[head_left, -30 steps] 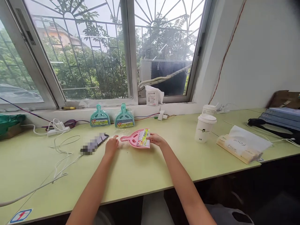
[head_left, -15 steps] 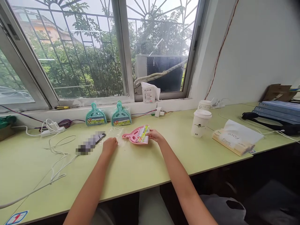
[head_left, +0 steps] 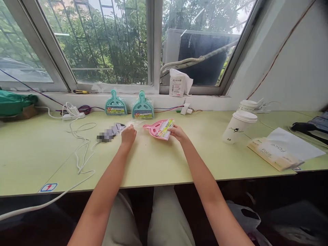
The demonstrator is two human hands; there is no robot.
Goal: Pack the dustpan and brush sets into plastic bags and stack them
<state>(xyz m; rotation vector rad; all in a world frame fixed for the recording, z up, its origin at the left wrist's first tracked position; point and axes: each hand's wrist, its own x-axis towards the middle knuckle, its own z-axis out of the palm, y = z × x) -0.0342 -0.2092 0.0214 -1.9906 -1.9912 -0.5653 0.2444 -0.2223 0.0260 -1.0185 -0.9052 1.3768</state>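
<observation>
A pink mini dustpan (head_left: 154, 130) with a printed label card lies over the table, its handle to the left. My right hand (head_left: 178, 132) pinches the card end at its right edge. My left hand (head_left: 128, 135) is closed at the edge of a crumpled clear plastic bag (head_left: 136, 122), left of the dustpan's handle. The bag runs up to the fingertips, and the fingers are partly hidden. Two turquoise groups stand against the wall behind: a dustpan set (head_left: 115, 105) on the left and a stack of sets (head_left: 142, 106) on the right, in clear wrap.
A phone (head_left: 111, 132), partly pixelated, lies left of my left hand, with white cables around it. A power strip (head_left: 74, 115) sits at the back left. To the right stand a white paper cup (head_left: 239, 128) and a tissue pack (head_left: 276, 153). The table's front edge (head_left: 164, 185) is close below.
The view has tilted down and turned slightly left, so the table things appear higher and further right. Both hands keep their places beside the bag and the pink dustpan.
</observation>
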